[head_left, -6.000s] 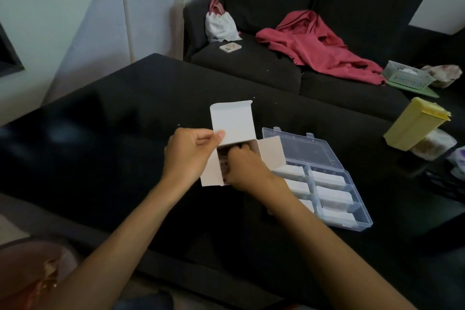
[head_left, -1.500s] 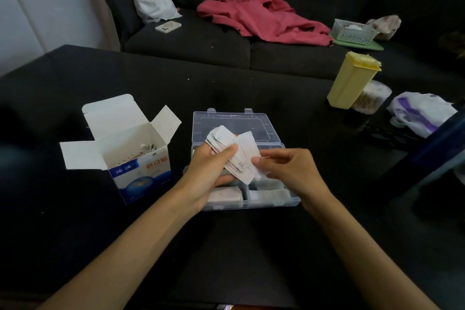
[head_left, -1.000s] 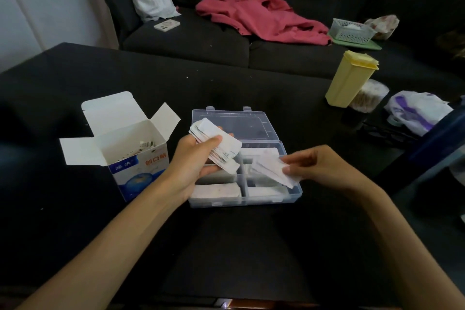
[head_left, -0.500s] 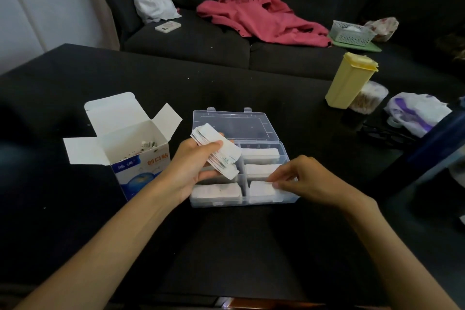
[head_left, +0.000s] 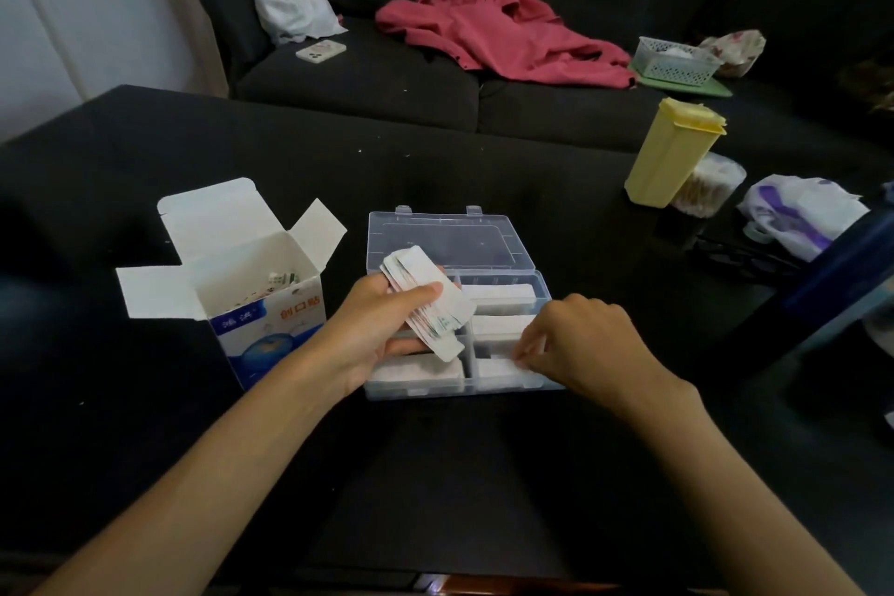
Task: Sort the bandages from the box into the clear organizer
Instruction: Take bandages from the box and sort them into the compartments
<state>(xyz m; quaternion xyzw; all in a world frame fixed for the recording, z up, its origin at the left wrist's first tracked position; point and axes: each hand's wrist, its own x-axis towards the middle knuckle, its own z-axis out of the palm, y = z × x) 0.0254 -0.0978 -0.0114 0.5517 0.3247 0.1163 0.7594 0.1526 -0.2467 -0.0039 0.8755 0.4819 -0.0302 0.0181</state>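
Item 1, box [head_left: 251,300]: white and blue carton, flaps open, upright on the dark desk [head_left: 484,474] just beside the organizer at its 9 o'clock. A few bandages visible inside.

Item 2, clear organizer [head_left: 454,252]: lid laid flat open toward 12 o'clock, divided tray nearest the person. White wrapped bandages lie in the visible compartments; the number of compartments cannot be told, as the left hand hides some.

Item 3, stack of bandages [head_left: 425,300]: fanned sheaf held above the tray's left half.

Item 4, left hand [head_left: 382,329]: grip closed around the stack, thumb across the top.

Item 5, right hand [head_left: 585,344]: fingertips curled, pinching or pressing bandages at the tray's 4 o'clock compartment; whether they have let go cannot be told.

Step in hand, as judged: seating a portion of bandages in the near right compartment. Task partly done; stock remains in hand and box.

Next move calls for: right hand freeing itself, drawing another portion off the stack, and laying it flat, lengthwise in a compartment with room.
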